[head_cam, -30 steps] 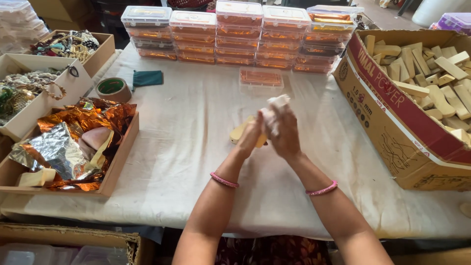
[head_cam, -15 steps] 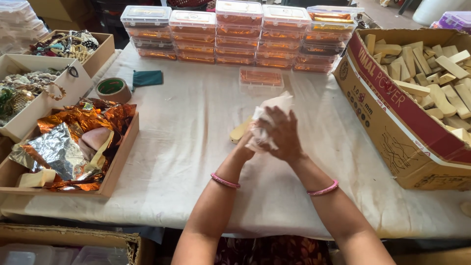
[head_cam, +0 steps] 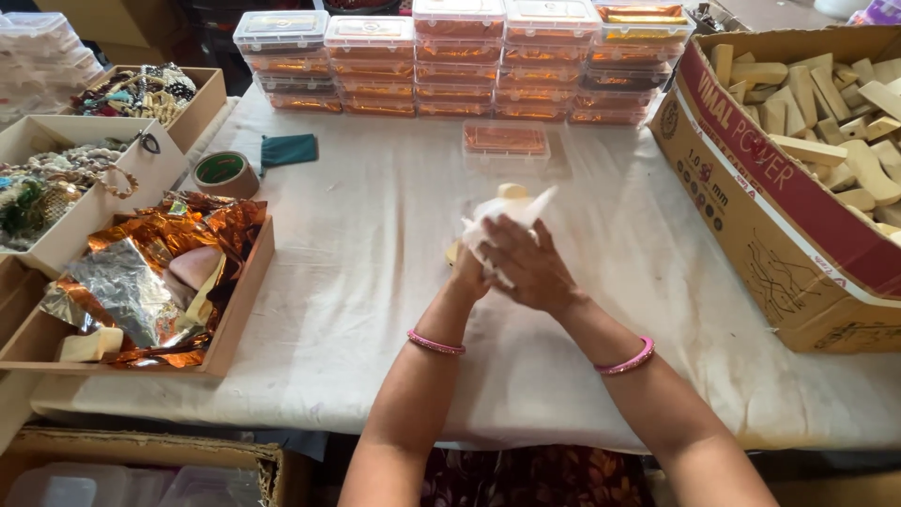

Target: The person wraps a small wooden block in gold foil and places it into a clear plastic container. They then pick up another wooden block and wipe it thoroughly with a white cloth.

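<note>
1. The right hand (head_cam: 530,268) is closed over a crumpled sheet of thin white paper (head_cam: 514,214), fingers curled across its top, above the middle of the bench (head_cam: 375,282).
2. The left hand (head_cam: 466,272) lies mostly hidden beneath the right, gripping the same bundle from below; a pale, smooth wooden piece (head_cam: 512,192) pokes out of the wrapping at the top.
3. Both wrists wear pink bangles (head_cam: 435,343).
4. The bench is covered with an off-white, faintly stained cloth.
5. Just beyond the hands lies a single flat clear plastic box (head_cam: 506,141) with orange contents; along the far edge stand stacks of the same boxes (head_cam: 460,56).
6. At the right edge an open cardboard carton (head_cam: 779,216) holds many pale wooden blocks (head_cam: 826,103).
7. At the left edge a shallow cardboard tray (head_cam: 239,310) holds crinkled orange and silver foil (head_cam: 141,272); behind it sit a roll of brown tape (head_cam: 223,174) and a small dark green pouch (head_cam: 288,148).
8. Compared with half a second ago, the right hand has rotated further over the paper, and the bundle sits slightly closer to the far edge.
</note>
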